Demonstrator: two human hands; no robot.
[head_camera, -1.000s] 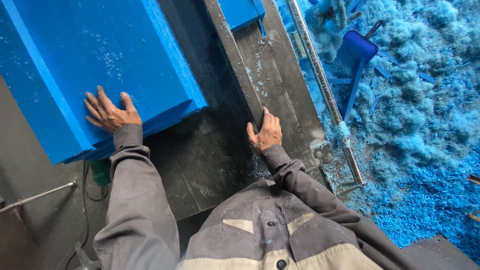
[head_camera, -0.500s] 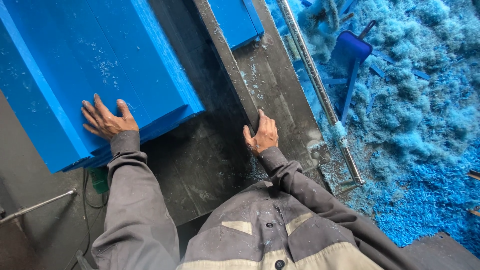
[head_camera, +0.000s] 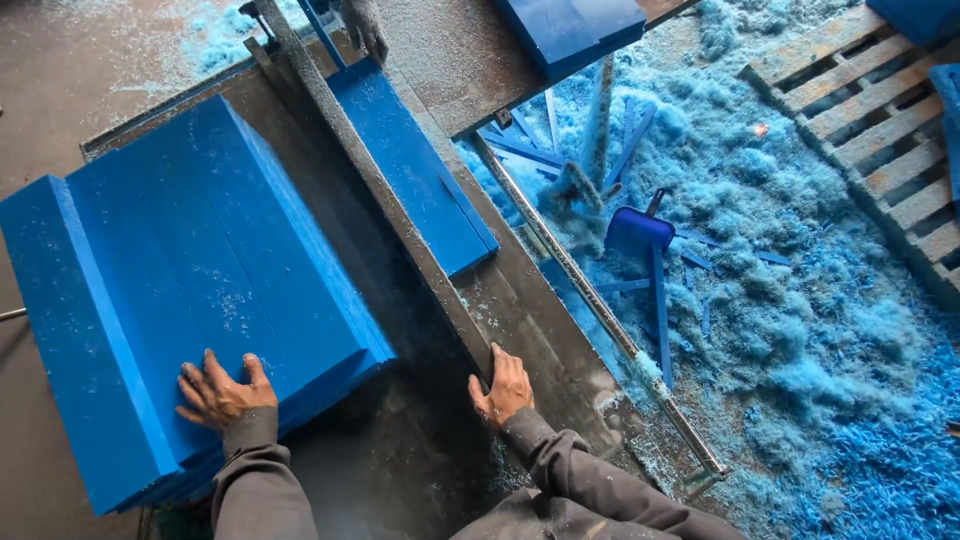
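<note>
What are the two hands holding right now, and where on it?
Nothing is gripped. The left hand lies flat on the near end of the blue slab stack; the right hand rests on the near end of the metal fence rail.

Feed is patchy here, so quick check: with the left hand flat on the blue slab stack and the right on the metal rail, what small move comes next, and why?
Probably a short push of the blue slab stack forward along the metal rail. The left hand lies flat on the stack's near end, the right hand rests on the rail's near end, and a narrower blue slab already lies beyond the rail.
</note>
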